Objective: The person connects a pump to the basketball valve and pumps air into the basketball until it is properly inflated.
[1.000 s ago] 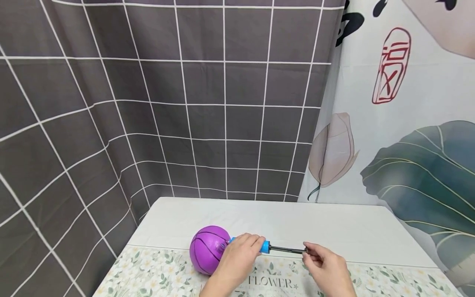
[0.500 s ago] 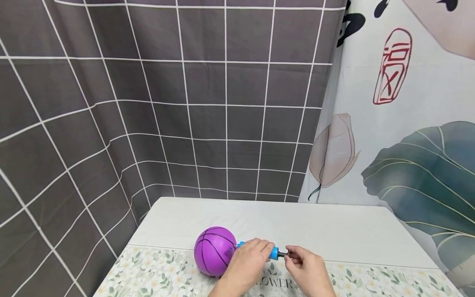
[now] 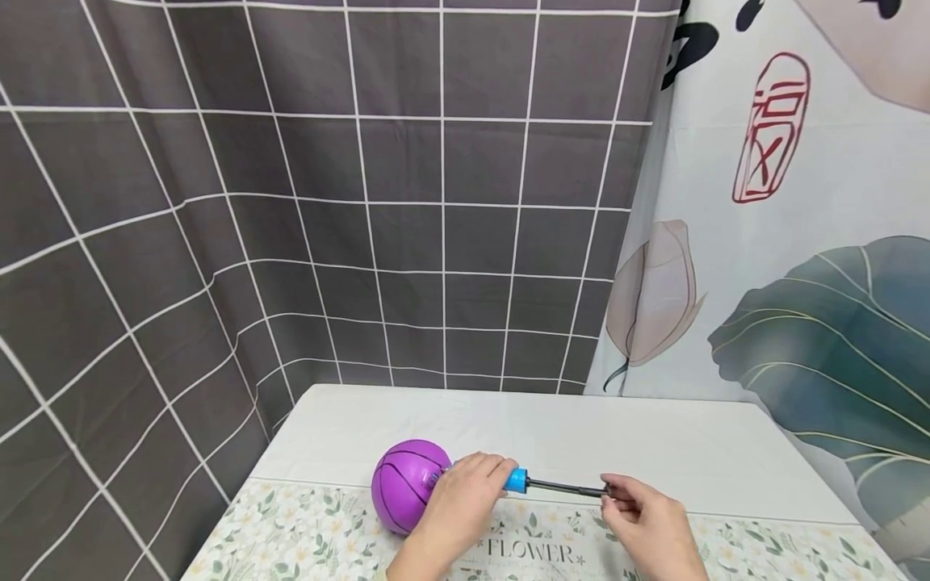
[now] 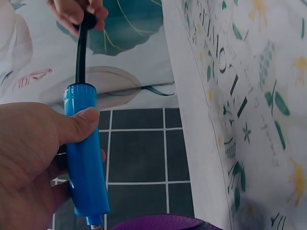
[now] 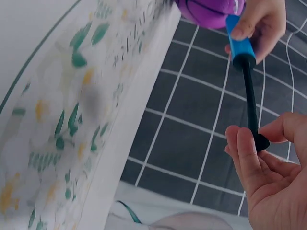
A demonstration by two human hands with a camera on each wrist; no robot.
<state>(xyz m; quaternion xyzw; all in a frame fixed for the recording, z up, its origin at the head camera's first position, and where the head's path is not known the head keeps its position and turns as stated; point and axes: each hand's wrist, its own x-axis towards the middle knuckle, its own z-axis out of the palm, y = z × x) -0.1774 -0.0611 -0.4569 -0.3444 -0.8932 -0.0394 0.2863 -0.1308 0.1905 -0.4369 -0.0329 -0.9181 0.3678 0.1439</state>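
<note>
Hand pump at a purple ball, plunger drawn out

Head view: left hand (image 3: 465, 504) grips the blue pump barrel (image 3: 517, 480) against the purple ball (image 3: 404, 486) on the table (image 3: 654, 452); right hand (image 3: 647, 524) pinches the black rod's handle (image 3: 609, 489).
Left wrist: thumb across the barrel (metal nozzle visible).
Right wrist: fingers curled round the handle.

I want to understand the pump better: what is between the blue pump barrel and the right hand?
Only the thin black plunger rod spans from the blue pump barrel to the right hand, clearest in the head view.
</note>
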